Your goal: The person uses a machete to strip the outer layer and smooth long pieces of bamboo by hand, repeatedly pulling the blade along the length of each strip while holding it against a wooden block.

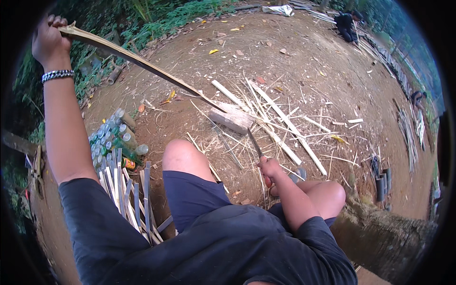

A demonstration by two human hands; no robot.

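Note:
Raised at the far upper left, my left hand (51,42) is closed round the upper end of a long split bamboo strip (137,59). The strip slants down to the right, its lower end at a wooden block (232,118) on the ground before me; whether it touches cannot be told. My right hand (269,169) grips the handle of a knife (255,143). The blade points up and away, with its tip by the block's right end. Pale bamboo strips (289,124) and thin shavings lie around and beyond the block.
Left of my knee stand a bundle of cut strips (126,194) and a heap of glass bottles (111,137). At the right are a thick log (384,232) and dark tubes (381,185). Two other people (346,26) sit farther off, near long poles (406,133).

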